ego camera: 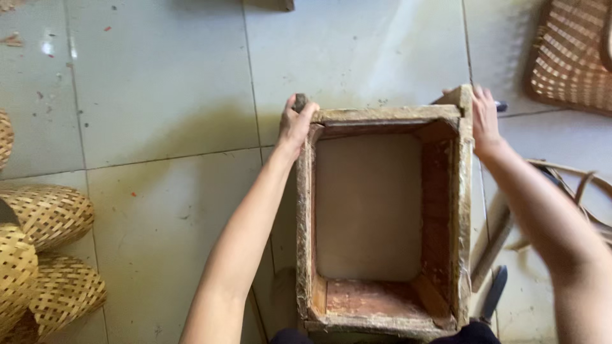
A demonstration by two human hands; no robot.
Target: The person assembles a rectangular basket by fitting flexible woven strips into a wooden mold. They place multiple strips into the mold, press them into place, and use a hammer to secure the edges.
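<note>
A worn wooden frame (382,114), open in the middle like a bottomless box, stands on the tiled floor in front of me. Through its opening the pale floor shows. My left hand (296,123) is closed around the frame's far left corner post. My right hand (484,121) rests on the far right corner, fingers wrapped over the top edge. Both forearms reach forward along the frame's sides.
Several woven bamboo baskets (44,255) lie at the left edge. A flat woven tray (570,60) sits at the top right. Loose bamboo strips (577,185) and a dark-handled tool (495,294) lie on the floor to the right of the frame.
</note>
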